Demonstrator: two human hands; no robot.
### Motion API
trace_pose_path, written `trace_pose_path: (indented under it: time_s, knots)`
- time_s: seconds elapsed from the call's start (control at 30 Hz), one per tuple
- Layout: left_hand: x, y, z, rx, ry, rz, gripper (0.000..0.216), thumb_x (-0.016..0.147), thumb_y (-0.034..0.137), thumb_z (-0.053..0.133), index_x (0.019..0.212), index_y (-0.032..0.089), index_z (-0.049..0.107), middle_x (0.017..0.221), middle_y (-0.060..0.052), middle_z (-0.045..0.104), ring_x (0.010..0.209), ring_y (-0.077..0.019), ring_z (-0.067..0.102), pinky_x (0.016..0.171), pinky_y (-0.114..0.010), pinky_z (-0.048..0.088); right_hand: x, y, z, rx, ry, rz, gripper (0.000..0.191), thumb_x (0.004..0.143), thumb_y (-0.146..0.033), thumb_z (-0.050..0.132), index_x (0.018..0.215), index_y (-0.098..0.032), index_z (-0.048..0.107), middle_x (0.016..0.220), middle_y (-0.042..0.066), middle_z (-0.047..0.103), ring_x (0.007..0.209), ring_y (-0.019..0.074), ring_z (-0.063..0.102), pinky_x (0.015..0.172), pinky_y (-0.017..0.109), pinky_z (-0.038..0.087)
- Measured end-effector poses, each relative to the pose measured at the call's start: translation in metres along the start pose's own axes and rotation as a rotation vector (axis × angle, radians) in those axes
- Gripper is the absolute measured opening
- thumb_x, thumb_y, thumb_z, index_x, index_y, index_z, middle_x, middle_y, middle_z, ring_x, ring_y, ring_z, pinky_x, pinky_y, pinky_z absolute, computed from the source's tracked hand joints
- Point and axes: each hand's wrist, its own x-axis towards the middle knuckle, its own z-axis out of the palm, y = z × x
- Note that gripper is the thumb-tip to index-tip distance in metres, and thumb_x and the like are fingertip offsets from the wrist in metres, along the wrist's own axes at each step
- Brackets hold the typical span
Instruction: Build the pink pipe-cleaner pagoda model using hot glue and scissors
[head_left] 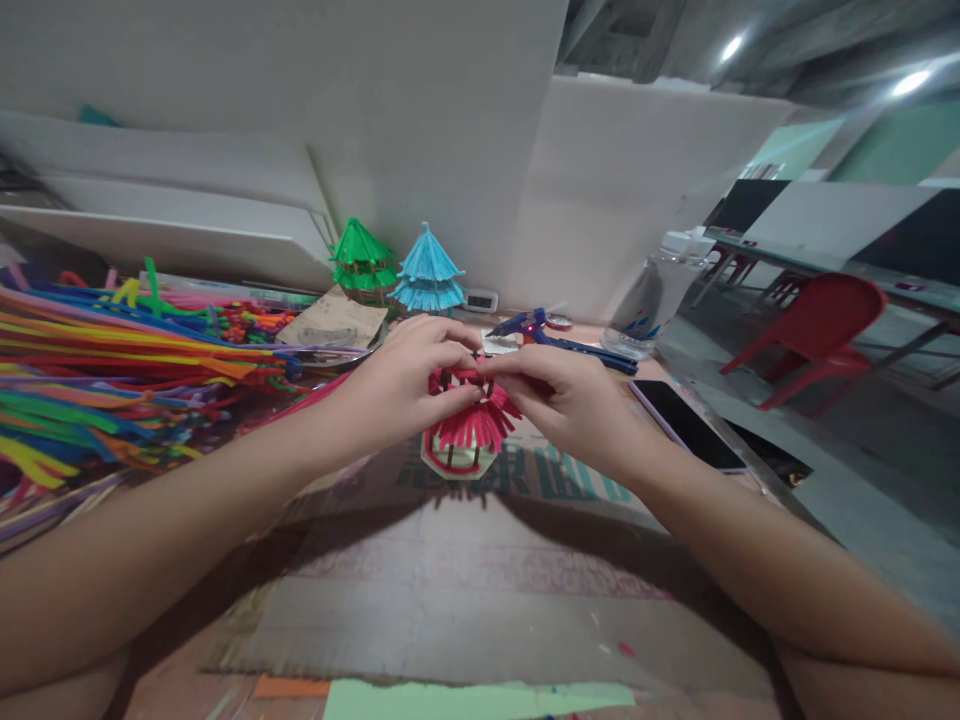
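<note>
A small red pavilion model [472, 428], made of fuzzy pipe cleaners on dark posts, stands on a pale octagonal base. The model rests on a cardboard sheet [450, 600]. From the left, my left hand [420, 375] closes its thumb and fingers round the upper part of the model. My right hand [562, 400] pinches at the same upper part from the other side, its thumb and forefinger near the left fingertips. Both hands partly hide the top of the model, so the exact spot gripped is unclear.
Bundles of coloured pipe cleaners [135, 350] lie at the left. Behind stand a green pavilion model [363, 255] and a blue one [427, 268]. A blue glue gun [525, 325], a clear bottle [652, 300] and a phone [686, 424] are at the right.
</note>
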Motion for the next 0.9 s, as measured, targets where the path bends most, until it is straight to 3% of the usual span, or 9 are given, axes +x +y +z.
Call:
trace_pose_path:
  time_s: [0.27,0.57,0.9]
  knots:
    - [0.0,-0.002,-0.001,0.032,0.004,0.023,0.023,0.102,0.039,0.062,0.103,0.023,0.078,0.128,-0.01,0.071,0.126,-0.0278,0.063,0.112,-0.048,0.046,-0.001,0.001,0.001,-0.006,0.001,-0.012,0.027,0.102,-0.015,0.058,0.115,-0.021,0.08,0.105,0.006,0.084,0.088,0.0168,0.077,0.078,0.026,0.056]
    - [0.0,-0.001,-0.038,0.08,0.04,-0.046,0.026,0.103,0.04,0.06,0.099,0.024,0.079,0.134,-0.008,0.069,0.126,-0.0289,0.064,0.115,-0.048,0.048,-0.003,0.002,0.003,-0.004,0.009,0.02,0.028,0.099,-0.01,0.059,0.111,-0.021,0.082,0.104,0.006,0.085,0.087,0.0167,0.077,0.075,0.026,0.056]
    - [0.0,-0.008,-0.024,0.157,0.029,0.039,0.026,0.103,0.039,0.061,0.097,0.024,0.081,0.124,-0.009,0.074,0.118,-0.028,0.067,0.105,-0.046,0.05,-0.002,0.0,0.002,-0.011,-0.002,0.041,0.028,0.099,-0.012,0.058,0.112,-0.021,0.081,0.104,0.006,0.085,0.089,0.0179,0.078,0.076,0.027,0.057]
